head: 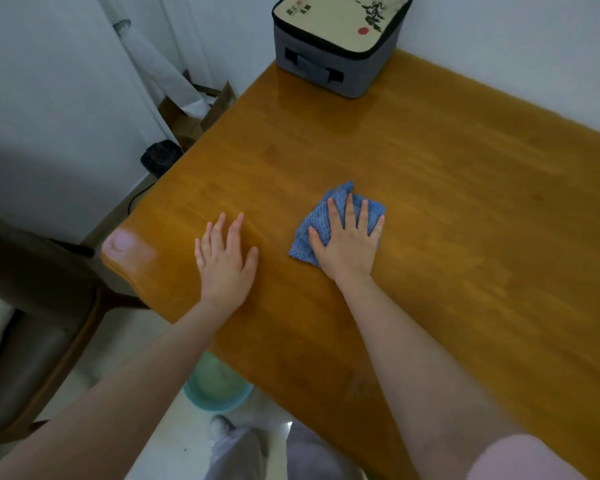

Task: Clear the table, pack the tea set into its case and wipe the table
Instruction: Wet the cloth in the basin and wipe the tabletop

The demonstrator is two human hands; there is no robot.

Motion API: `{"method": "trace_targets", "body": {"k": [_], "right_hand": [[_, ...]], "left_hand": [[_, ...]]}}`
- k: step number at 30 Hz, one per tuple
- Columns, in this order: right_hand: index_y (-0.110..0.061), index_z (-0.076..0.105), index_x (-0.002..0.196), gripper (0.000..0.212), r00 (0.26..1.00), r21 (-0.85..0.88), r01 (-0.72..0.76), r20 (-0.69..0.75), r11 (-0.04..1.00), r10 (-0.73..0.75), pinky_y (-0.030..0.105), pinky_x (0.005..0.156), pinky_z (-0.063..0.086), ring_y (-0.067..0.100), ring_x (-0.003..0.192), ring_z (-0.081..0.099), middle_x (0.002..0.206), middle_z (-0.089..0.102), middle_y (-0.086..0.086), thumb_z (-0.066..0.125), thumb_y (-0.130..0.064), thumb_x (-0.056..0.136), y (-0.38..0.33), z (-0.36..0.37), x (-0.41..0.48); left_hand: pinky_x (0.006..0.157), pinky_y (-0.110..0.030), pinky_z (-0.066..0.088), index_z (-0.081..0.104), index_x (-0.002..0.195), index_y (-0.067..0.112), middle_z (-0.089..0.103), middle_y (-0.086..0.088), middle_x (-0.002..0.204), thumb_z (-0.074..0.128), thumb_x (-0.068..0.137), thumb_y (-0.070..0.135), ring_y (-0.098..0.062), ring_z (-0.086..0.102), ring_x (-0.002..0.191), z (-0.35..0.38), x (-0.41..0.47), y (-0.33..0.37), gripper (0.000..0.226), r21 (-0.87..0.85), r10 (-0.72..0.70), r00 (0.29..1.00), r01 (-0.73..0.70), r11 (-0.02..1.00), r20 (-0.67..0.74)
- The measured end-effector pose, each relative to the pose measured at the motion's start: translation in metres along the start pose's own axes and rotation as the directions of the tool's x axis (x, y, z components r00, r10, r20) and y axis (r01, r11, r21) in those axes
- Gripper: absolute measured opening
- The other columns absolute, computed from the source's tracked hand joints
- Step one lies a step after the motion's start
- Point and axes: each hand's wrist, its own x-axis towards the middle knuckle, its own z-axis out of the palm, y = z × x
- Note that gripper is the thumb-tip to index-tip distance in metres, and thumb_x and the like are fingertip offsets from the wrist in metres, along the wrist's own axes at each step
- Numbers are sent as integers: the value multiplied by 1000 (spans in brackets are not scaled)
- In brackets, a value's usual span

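A blue waffle cloth (317,223) lies flat on the wooden table (447,188). My right hand (349,242) presses down on the cloth with straight, spread fingers. My left hand (226,258) rests flat on the bare wood to the left of the cloth, near the table's left edge. The grey tea set case (336,43), its lid shut and printed with ink art, stands at the far corner of the table.
A teal basin (217,388) sits on the floor under the table's near edge. A dark chair (32,327) stands at the left. A black bin (161,157) and a paper bag (201,116) are beyond the far left edge.
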Motion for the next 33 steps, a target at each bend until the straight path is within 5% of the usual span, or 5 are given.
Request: {"method": "trace_targets", "body": {"k": [11,28,33], "right_hand": [[-35,-2,155,72,994,-14,54,92,998,-53,63,114,-10,30,149,-14,164,-9,3,13,-70,94,21,-18,76],[-38,-11,153,74,988,11,74,135,997,-75,63,114,-10,33,147,-20,162,-15,3,7,-74,90,1,2,-104],[-36,3,155,79,993,30,64,94,998,-66,64,114,-4,35,149,-7,164,1,7,0,-74,85,-8,12,-161]], "left_hand": [[119,-46,-4,18,151,33,9,-2,161,40,99,42,-23,0,148,4,-20,-12,57,19,-101,995,101,995,-21],[119,-47,-1,27,149,32,15,-4,160,41,99,41,-26,8,148,1,-79,-7,53,45,38,997,-41,998,73],[119,-46,-1,29,149,32,17,-3,160,43,99,38,-25,8,148,-2,-103,-7,53,24,45,994,-48,999,96]]}}
